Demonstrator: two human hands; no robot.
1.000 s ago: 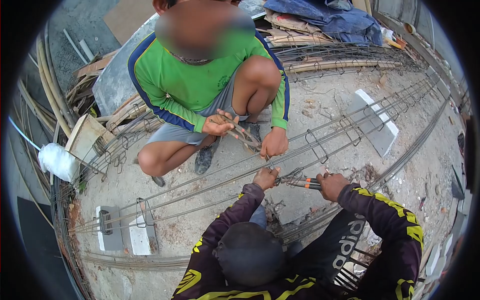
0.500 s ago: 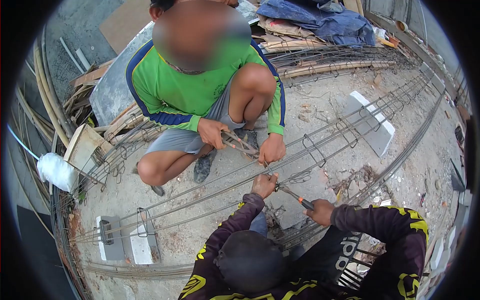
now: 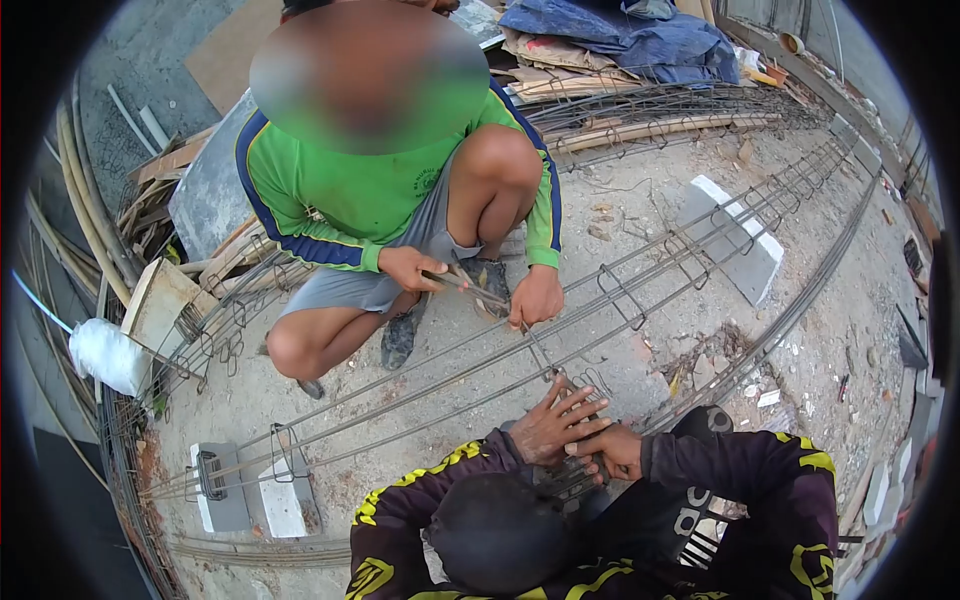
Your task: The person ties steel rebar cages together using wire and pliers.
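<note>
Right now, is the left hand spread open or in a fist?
Spread open: the left hand shows fingers fanned apart over the steel bars.

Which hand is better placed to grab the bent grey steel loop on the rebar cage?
Probably the left: the left hand, fingers spread open, lies right beside the bent grey steel loop, while the right hand sits curled behind it, nearer the body.
</note>
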